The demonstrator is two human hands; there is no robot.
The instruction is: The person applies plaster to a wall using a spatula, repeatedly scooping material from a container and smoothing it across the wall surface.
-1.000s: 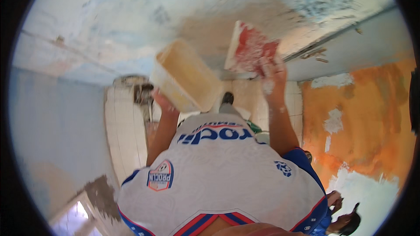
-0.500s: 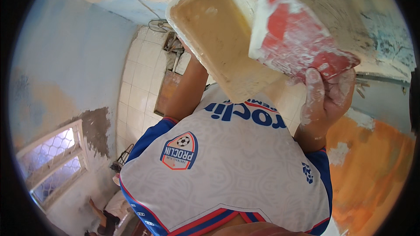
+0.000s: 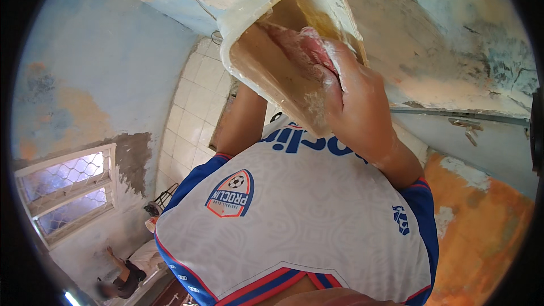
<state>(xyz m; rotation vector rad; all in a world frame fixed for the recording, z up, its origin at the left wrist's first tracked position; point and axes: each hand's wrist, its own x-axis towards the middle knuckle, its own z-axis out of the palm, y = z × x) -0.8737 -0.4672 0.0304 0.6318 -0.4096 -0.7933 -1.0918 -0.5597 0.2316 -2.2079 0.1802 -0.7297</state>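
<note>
A pale plastic tub (image 3: 228, 51), tilted and smeared with putty, is held up in front of my chest. My left forearm (image 3: 247, 114) runs up behind it and bears it, the hand and fingers hidden by the tub. My right hand (image 3: 360, 93) reaches over the tub's right side, its fingers inside and closed around a red scraper (image 3: 318, 50) coated in white putty. Most of the scraper lies within the tub, against beige residue; the hand covers part of it.
Patchy plastered wall (image 3: 430, 28) rises ahead, above a ledge with a metal latch (image 3: 467, 127). Orange-painted surface (image 3: 481, 238) is at the right. To the left are pale floor tiles (image 3: 190, 99), a meshed window (image 3: 68, 178) and another person (image 3: 127, 277) lower down.
My right hand has carried the scraper left and down into the tub. The tub has tipped so its opening looks narrower. My view has shifted slightly.
</note>
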